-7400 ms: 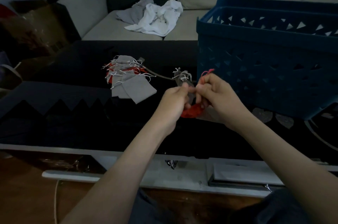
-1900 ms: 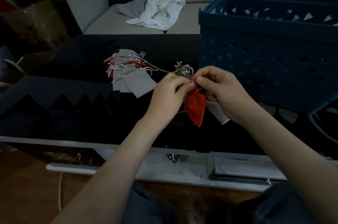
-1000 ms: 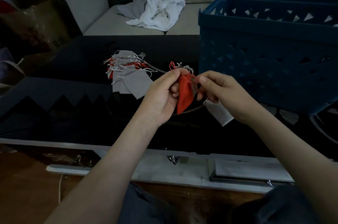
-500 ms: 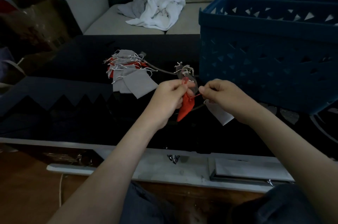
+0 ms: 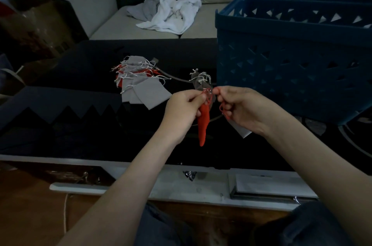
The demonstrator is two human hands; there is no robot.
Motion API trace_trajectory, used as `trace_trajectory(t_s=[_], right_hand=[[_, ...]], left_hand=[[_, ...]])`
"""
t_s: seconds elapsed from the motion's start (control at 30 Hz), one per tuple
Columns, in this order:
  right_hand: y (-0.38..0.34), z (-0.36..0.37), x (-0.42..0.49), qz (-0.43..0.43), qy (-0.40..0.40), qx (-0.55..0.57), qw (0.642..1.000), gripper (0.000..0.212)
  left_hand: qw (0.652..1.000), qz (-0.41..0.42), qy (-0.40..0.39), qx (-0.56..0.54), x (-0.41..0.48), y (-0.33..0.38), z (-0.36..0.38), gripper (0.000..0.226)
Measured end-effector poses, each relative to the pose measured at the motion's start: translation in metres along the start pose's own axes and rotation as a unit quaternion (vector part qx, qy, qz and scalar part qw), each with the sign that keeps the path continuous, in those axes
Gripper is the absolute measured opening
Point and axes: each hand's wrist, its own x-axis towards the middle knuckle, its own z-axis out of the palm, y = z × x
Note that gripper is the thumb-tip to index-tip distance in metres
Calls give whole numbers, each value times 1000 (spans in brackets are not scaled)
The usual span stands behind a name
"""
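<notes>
**Position of the work.** The left hand and the right hand are held above the middle of the tabletop, nearer its front edge than its far edge. The red pouch hangs between them, clear of the tabletop surface. Its gathered neck is up and its closed end points down.

**Left hand.** The fingers are curled. Thumb and forefinger pinch the neck of the red pouch.

**Right hand.** The fingers are curled. Thumb and forefinger pinch the red drawstring just beside the neck, and a loop of the drawstring hangs in front of the palm. The fingertips of the two hands are just beside each other.

**Other items.**
- A pile of pouches, grey and red with white strings splayed out, lies left of centre toward the far edge.
- A single grey pouch lies just beyond the hands, near the left wall of the blue basket. Contact between the two cannot be determined.
- The blue basket stands at the right end of the tabletop. Its walls are pierced with triangular openings.
- A white card lies under the right hand, partly hidden by it.
- Beyond the far edge, a sofa carries a crumpled white cloth.
</notes>
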Motion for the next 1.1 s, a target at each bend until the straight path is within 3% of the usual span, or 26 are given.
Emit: trace_trajectory(t_s=[0.17, 0.27, 0.37, 0.47, 0.57, 0.7, 0.77, 0.9, 1.1], right_hand=[[5, 7, 1, -26, 10, -16, 999, 20], [4, 6, 3, 15, 4, 136, 991, 20], [4, 5, 2, 16, -50, 292, 955, 12], [8, 4, 6, -12, -58, 266, 962, 13], [8, 5, 7, -21, -16, 213, 977, 12], [9, 5, 8, -23, 4, 197, 980, 6], [9, 5, 8, -27, -1, 201, 979, 9], [10, 6, 4, -95, 18, 107, 990, 17], [13, 9, -2, -243, 62, -159, 955, 18]], left_hand=[[999, 19, 24, 15, -2, 3, 1, 26], [998, 0, 41, -47, -1, 6, 3, 25], [993, -47, 33, -104, 3, 4, 3, 26], [975, -75, 37, -208, 4, 7, 4, 28], [926, -96, 51, -361, 6, 13, 3, 28], [880, -77, -4, -469, 7, 16, 0, 26], [890, -69, -29, -451, 5, 16, 1, 24], [973, -22, -22, -228, 1, 11, 4, 25], [993, -19, 26, -115, -2, 7, 10, 20]])
